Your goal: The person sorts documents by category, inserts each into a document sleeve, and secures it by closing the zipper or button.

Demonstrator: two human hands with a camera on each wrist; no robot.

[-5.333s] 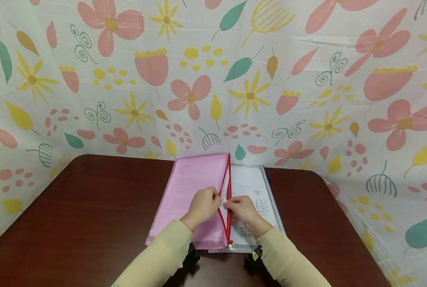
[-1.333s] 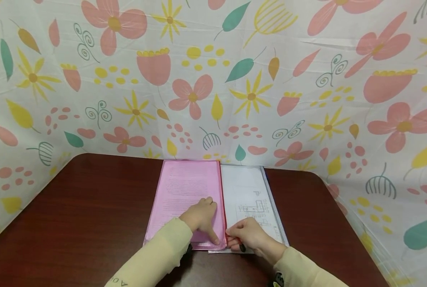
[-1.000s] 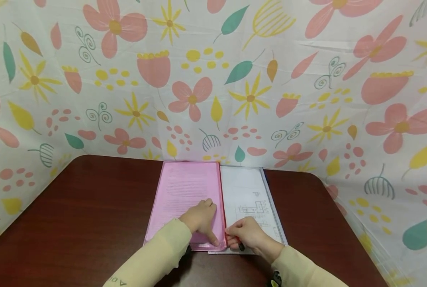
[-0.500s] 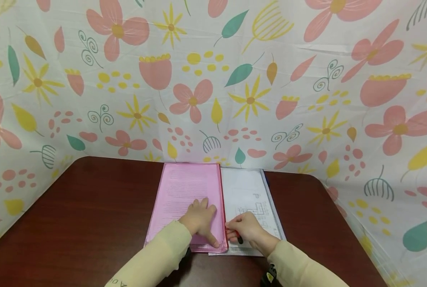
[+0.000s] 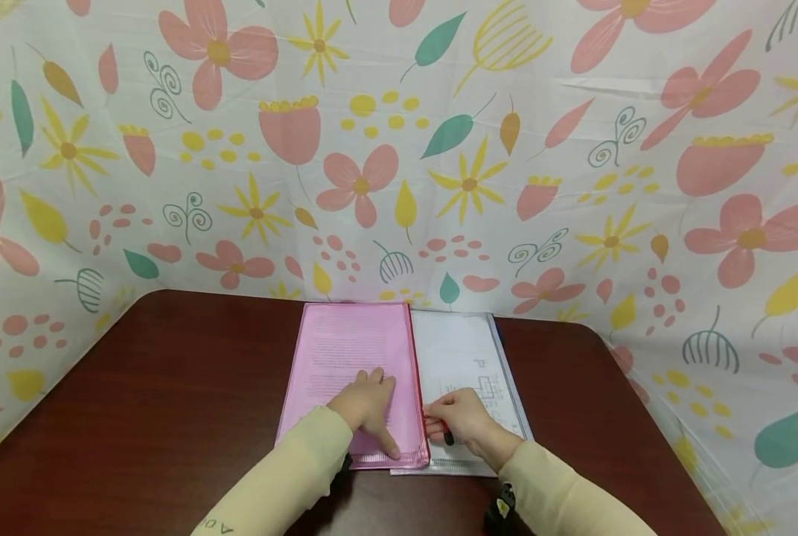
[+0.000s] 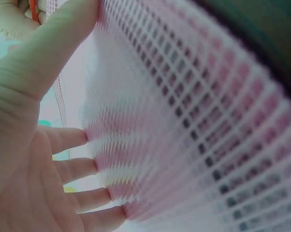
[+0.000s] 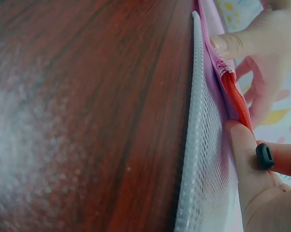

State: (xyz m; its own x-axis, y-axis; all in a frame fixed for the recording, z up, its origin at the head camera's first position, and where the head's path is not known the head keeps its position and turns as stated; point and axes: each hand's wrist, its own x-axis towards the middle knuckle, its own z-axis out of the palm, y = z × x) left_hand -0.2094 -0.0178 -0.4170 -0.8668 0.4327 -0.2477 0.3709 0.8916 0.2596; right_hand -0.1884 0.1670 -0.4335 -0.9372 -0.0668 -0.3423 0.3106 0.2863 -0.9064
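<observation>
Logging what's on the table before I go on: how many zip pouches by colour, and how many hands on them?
Pink mesh pouch: 1
Clear-white mesh pouch: 1
Hands: 2, left hand flat on pink, right hand pinching the red zipper edge
Total: 4

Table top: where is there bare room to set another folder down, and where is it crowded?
Bare dark table runs from the pink mesh pouch to the left edge, and a narrower strip lies right of the clear document pouch. The middle is crowded: left hand presses the pink pouch, right hand pinches its red zipper.
</observation>
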